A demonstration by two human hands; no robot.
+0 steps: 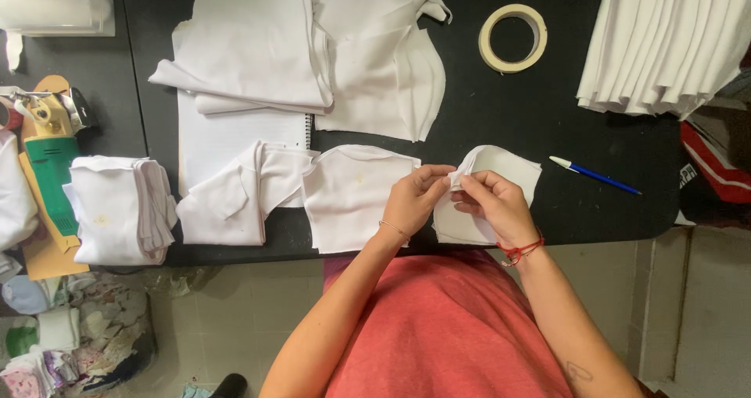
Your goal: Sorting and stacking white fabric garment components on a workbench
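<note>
1. Head view, centre: left hand point(412, 200) and right hand point(493, 204) meeting over the near edge of the black table point(508, 124), both working the top corner of a small white fabric piece point(504, 171).
2. Left fingers curled and pressed together, tips pinching the fabric's folded edge; thin bracelet at the wrist.
3. Right fingers bent inward, thumb and forefinger pinching the same edge from the other side; red cord bracelet point(520, 249) on that wrist.
4. Fabric piece lying partly flat on the table under the right hand, upper left corner lifted between the fingertips.
5. Just left of the hands: 1 flat white cut piece point(352, 195), then another folded one point(235, 199), then a neat stack of white pieces point(117, 206) near the left edge.
6. Further back: larger heap of white fabric point(313, 46) on a spiral notebook point(227, 136), roll of masking tape point(512, 38), blue pen point(594, 176), fanned pile of white panels point(665, 42) at far right.
7. Far left: green and yellow cutting tool point(47, 155); scraps on the floor below.
8. Judged progress: several pieces already laid out or stacked to the left, 1 in hand mid-fold or mid-separation, big piles behind apparently untouched, so plenty seemingly left.
</note>
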